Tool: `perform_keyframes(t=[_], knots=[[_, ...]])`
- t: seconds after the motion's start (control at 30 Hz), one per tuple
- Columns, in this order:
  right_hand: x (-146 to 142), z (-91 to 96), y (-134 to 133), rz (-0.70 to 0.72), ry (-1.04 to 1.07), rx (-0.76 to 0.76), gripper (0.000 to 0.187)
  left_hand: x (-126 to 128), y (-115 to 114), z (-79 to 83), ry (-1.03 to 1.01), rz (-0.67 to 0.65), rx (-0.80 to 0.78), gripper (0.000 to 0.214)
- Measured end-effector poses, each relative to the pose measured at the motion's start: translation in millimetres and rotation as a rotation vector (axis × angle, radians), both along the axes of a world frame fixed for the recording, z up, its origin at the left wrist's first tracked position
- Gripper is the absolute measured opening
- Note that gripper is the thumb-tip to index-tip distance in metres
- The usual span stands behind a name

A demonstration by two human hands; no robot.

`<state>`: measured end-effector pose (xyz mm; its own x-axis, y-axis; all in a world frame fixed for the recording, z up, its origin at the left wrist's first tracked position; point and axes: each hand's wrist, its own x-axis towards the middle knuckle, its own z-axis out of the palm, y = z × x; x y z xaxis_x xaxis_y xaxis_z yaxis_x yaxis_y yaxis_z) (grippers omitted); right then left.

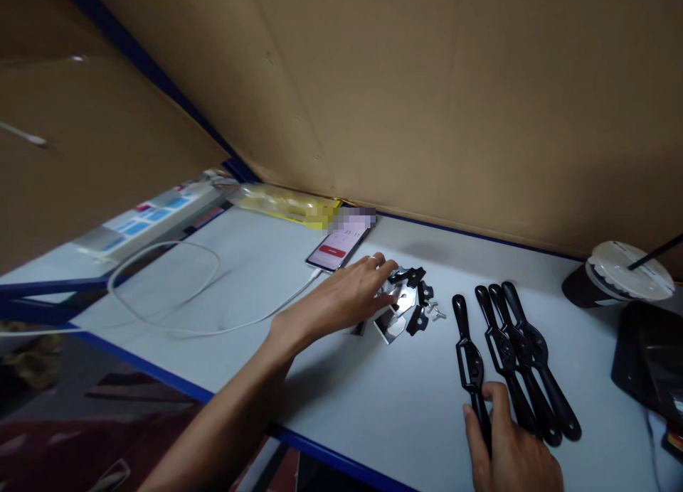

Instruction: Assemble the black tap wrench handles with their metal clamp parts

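My right hand (pixel 515 449) grips the lower handle of a black spokeshave body (pixel 472 364) lying on the table, thumb and fingers on either side of it. Several more black spokeshave bodies (pixel 526 343) lie side by side just right of it. My left hand (pixel 368 282) reaches over a small pile of parts, thumb and fingers apart; its fingertips are partly hidden. In that pile are shiny flat blades (pixel 392 325), black lever caps (pixel 418 321) and small silver screws (pixel 438 312). Whether the left fingers touch a part is hard to see.
A phone (pixel 341 242) with a white cable (pixel 250 328) lies behind my left hand. Yellow plastic packaging (pixel 282 204) rests along the back. A lidded cup with a straw (pixel 613 279) and a black container (pixel 648 357) stand at right. Cardboard (pixel 427 108) walls the table's back.
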<state>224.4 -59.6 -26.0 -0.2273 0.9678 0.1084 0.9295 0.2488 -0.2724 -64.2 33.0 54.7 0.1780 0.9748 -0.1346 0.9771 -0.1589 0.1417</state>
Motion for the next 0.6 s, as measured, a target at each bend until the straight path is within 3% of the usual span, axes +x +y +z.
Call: perform_keyframes(t=[0.17,0.4,0.6], knots=[[0.3,-1.7,0.3,0.003,0.000,0.009,0.033,11.5,3.8,-1.1,0.030,-0.050,-0.036,0.019],[-0.7,2.5,-0.1,-0.018,0.025,-0.028,0.031,22.7,5.0,-15.5,0.074,-0.050,0.007,0.023],[-1.6,-0.4,-8.7,-0.031,-0.032,-0.007,0.021,24.5,3.1,-11.5,0.073,-0.054,0.044,0.029]])
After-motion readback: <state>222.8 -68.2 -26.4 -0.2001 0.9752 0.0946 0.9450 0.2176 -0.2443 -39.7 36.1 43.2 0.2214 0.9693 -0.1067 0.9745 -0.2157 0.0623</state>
